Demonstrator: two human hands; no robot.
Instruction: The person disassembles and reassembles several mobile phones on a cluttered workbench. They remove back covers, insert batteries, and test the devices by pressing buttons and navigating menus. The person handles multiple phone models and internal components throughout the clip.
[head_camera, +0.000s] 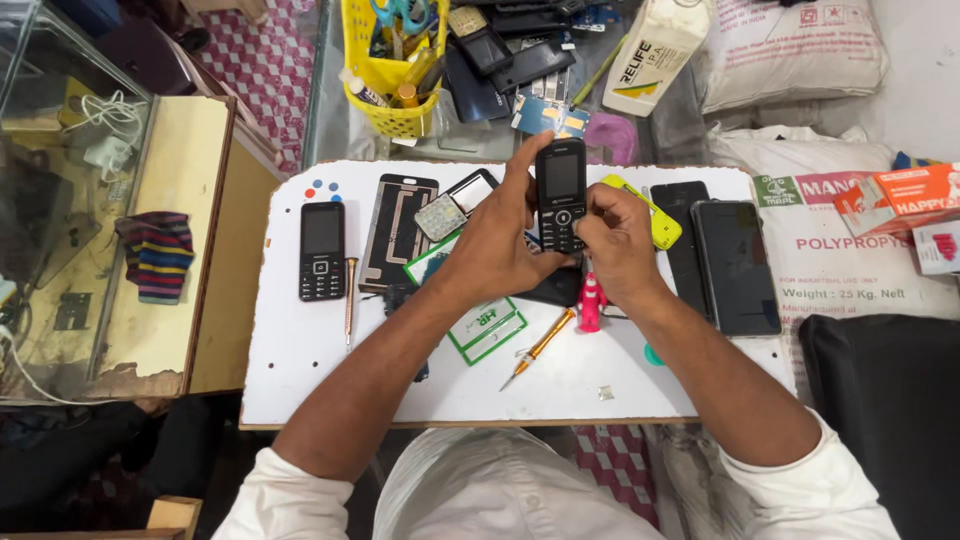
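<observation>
A black plastic keypad phone (561, 193) is gripped upright between left hand (497, 243) and right hand (617, 243), above the white board (300, 360).

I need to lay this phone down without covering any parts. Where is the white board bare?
The white board is bare along its near edge and in the left corner, below the black keypad phone and the wooden-handled screwdriver. Around both hands and the orange screwdriver it is crowded, as is the right side with the two dark smartphones.
</observation>
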